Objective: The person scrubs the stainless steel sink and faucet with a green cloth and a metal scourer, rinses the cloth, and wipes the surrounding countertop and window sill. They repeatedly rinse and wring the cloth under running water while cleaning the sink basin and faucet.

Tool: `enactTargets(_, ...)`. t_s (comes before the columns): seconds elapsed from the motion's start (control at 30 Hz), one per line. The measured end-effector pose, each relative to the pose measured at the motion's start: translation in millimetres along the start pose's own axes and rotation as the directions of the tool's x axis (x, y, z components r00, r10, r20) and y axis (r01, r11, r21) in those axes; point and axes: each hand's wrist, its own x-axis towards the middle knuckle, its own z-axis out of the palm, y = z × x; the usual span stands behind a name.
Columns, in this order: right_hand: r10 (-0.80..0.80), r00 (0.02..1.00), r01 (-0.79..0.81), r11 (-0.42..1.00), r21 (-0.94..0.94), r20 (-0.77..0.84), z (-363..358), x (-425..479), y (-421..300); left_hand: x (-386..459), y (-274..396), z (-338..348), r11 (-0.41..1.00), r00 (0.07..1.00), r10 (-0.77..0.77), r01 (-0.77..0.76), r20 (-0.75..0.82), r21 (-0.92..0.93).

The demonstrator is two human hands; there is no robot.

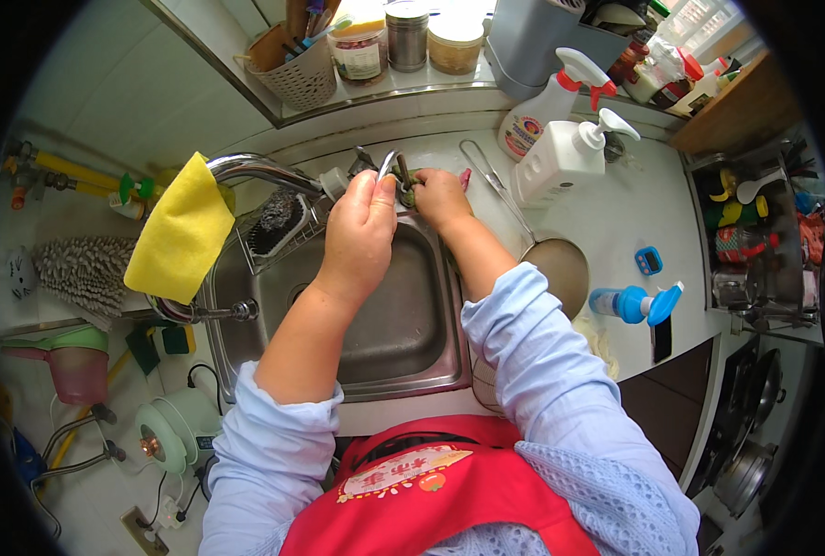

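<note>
Above the far rim of the stainless steel sink [398,326], my left hand [359,233] grips a shiny, curved metal handle [386,164]. The utensil's other end is hidden by my fingers. Close beside it, my right hand [443,198] has its fingers curled on a small greenish item [407,197], perhaps a scrubber, mostly covered. A dark, thin stem [402,167] rises between the hands. The chrome faucet [266,169] arches left of my left hand, with a yellow cloth [183,233] draped over it.
A wire rack [287,243] holding a black scrubbing brush [277,233] sits at the sink's left. A long-handled strainer [558,271], white pump bottle [558,163], spray bottle [541,111], blue timer [649,260] and blue pump bottle [617,304] stand on the right counter [621,215].
</note>
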Motion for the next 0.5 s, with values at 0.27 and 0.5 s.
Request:
enactTargets(0.27,0.220,0.975,-0.220,0.975,0.032,0.020,13.9,-33.6,-11.7,-0.6,0.2,3.7,0.999,1.000,0.027,-0.026,-0.006,0.032)
enactTargets(0.5,0.317,0.909,-0.231,0.924,0.305,-0.271,2.6,-28.3,-0.9,-2.5,-6.3,-0.3,0.999,0.999,0.048,-0.048,0.017,0.008)
